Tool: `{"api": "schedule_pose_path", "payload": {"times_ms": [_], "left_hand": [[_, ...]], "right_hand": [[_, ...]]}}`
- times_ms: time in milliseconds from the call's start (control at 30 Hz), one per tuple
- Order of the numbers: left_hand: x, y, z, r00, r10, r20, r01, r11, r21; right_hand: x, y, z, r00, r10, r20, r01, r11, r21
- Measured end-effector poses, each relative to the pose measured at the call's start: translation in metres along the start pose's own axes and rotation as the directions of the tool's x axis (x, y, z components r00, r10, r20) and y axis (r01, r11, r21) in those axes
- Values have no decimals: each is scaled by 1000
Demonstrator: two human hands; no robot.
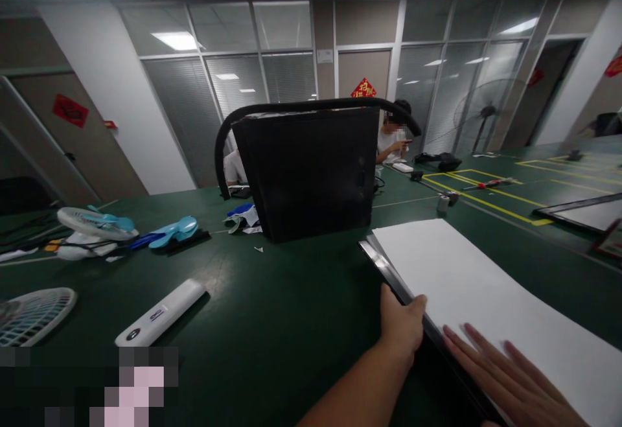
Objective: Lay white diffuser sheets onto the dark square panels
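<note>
At the left of the counter (262,310), a white fan grille (41,313) lies partly out of view. Beyond it, closer to the far edge, is a jumble of white fan parts (85,245) with a pale round guard (80,218) on top. Nearer me, a white handle piece (162,313) with a round button lies slantwise. A set of light-blue fan blades (177,231) rests farther back, and crumpled blue and white wrappers (245,215) sit just left of the big black box (311,174). That box stands upright toward the far edge, a thick black tube (315,104) arching over its top. Past the far edge, to the right of the box, a seated person (392,138) has their hands raised.

In front of me, right of the counter's middle, is the dark-rimmed board (434,333) with a white sheet (486,278) on it. My left hand (402,320) pinches its rim, thumb over the top; I cannot tell how far my fingers reach underneath. My right hand (515,375) lies flat on the sheet beside that rim, fingers outstretched and slightly apart. Farther right, yellow lines (505,207) mark the counter, and another framed panel (590,210) lies toward its right side.
</note>
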State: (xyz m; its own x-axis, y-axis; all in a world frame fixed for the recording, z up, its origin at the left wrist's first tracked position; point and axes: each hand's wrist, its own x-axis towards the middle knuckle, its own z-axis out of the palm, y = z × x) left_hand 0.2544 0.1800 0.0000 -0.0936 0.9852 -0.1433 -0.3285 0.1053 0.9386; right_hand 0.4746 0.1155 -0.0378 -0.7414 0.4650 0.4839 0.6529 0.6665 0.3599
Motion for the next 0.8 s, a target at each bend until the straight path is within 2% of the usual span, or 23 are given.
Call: {"api": "schedule_pose_path", "payload": {"times_ms": [100,267,467,667,800], "left_hand": [[1,-2,-1,1000,24,5,-24,999,-30],[2,-6,-3,999,41,21,-39,996,-80],[5,-12,-3,999,13,39,-10,998,-68],[6,-11,-4,999,-37,31,38,999,-31],[2,-1,-1,997,-80,15,80,997,-15]], "right_hand": [[1,1,3,997,66,49,-67,997,31],[-28,10,20,953,190,237,-212,975,71],[-42,20,27,916,285,283,-324,941,101],[-60,67,39,832,454,318,-514,847,134],[-72,99,39,771,516,374,-596,791,137]]}}
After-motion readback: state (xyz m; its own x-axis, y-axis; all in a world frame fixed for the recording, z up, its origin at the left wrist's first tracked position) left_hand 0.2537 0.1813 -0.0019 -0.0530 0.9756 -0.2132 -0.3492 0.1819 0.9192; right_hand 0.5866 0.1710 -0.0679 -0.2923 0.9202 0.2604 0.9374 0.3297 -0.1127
